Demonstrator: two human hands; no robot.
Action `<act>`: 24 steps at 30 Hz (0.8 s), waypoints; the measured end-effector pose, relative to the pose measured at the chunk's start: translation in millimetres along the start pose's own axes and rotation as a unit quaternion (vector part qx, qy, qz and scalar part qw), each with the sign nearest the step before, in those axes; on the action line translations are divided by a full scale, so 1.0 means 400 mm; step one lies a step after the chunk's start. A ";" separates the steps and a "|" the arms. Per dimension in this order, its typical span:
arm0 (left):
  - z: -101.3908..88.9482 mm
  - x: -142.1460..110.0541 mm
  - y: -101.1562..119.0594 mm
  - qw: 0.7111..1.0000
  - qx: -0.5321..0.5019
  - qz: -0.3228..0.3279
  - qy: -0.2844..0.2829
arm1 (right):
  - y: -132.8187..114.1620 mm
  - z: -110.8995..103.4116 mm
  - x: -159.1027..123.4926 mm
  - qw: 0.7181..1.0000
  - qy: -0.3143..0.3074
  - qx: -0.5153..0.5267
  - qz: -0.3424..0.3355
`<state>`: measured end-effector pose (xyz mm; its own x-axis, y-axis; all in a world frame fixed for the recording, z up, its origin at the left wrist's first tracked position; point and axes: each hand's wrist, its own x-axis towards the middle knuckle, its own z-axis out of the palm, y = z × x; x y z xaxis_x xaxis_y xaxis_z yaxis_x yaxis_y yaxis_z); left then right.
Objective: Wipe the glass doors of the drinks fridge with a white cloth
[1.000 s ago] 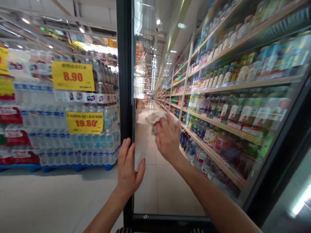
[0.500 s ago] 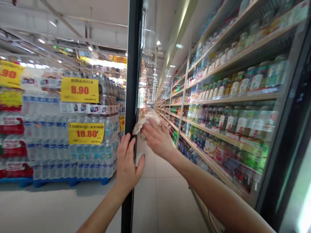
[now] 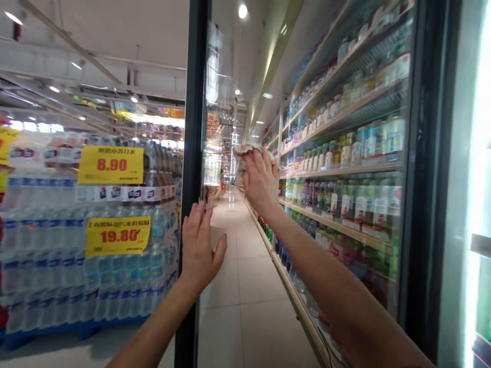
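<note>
A glass door with a black frame stands in front of me. My left hand lies against the frame's edge, fingers stretched out and thumb apart, holding nothing. Under my right hand is a crumpled whitish cloth, pressed to the glass at about mid-height. Its edge shows past my fingertips; the rest is hidden by the palm and fingers.
Shelves of bottled drinks show through or in the glass on the right. Stacked packs of water bottles stand on a blue pallet at left, with yellow price signs. A lit cooler edge is at far right.
My right hand has moved up and slightly right across the glass with the cloth. My left hand stays at the frame. The view has shifted a little.
</note>
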<state>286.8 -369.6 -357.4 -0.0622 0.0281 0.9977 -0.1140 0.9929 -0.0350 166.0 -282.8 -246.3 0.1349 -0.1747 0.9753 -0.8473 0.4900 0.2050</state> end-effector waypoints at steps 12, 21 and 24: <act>0.102 0.099 0.014 0.999 0.044 -0.004 -0.019 | 0.218 -0.085 -0.084 0.994 0.063 -0.089 0.025; 0.134 0.116 0.030 0.998 0.043 -0.030 -0.034 | 0.408 -0.164 -0.140 0.964 0.125 -0.132 0.194; 0.140 0.129 0.042 0.998 0.047 -0.030 -0.030 | 0.406 -0.168 -0.170 0.990 0.044 -0.115 0.064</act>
<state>226.1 -357.9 -309.8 -0.1118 -0.0402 0.9929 -0.2110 0.9774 0.0158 53.6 -134.0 -273.7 0.0864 -0.0288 0.9958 -0.7219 0.6870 0.0825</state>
